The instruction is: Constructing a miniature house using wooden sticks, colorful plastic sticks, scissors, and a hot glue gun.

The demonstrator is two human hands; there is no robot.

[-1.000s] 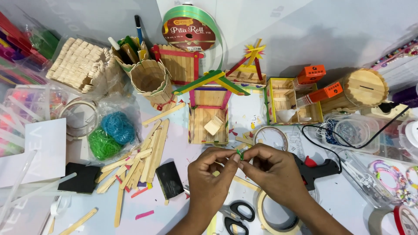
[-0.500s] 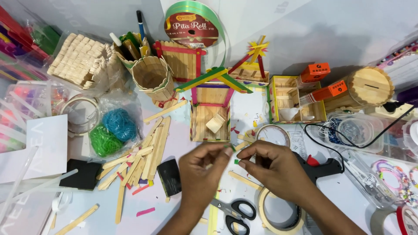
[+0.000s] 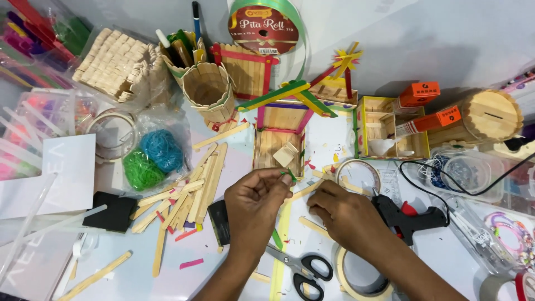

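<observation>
My left hand (image 3: 253,207) pinches a tiny green piece (image 3: 290,175) between thumb and fingertips, just in front of a small craft-stick house (image 3: 280,134). My right hand (image 3: 346,216) rests knuckles up on the white table to the right, fingers curled down onto a plain wooden stick (image 3: 304,191); whether it grips that stick is hidden. A pair of black-handled scissors (image 3: 301,268) lies just below both hands. A black glue gun (image 3: 409,216) lies right beside my right hand.
A pile of wooden craft sticks (image 3: 186,192) lies left of my hands. Tape rolls (image 3: 356,278), a round stick cup (image 3: 207,89), a green ribbon spool (image 3: 266,25), bags of blue and green rubber bands (image 3: 149,159), a yellow stick box (image 3: 387,127) and a round wooden container (image 3: 490,116) crowd the table.
My hands, joined over the small green piece a second ago, have drawn apart. The left keeps the piece and the right has dropped lower onto the table.
</observation>
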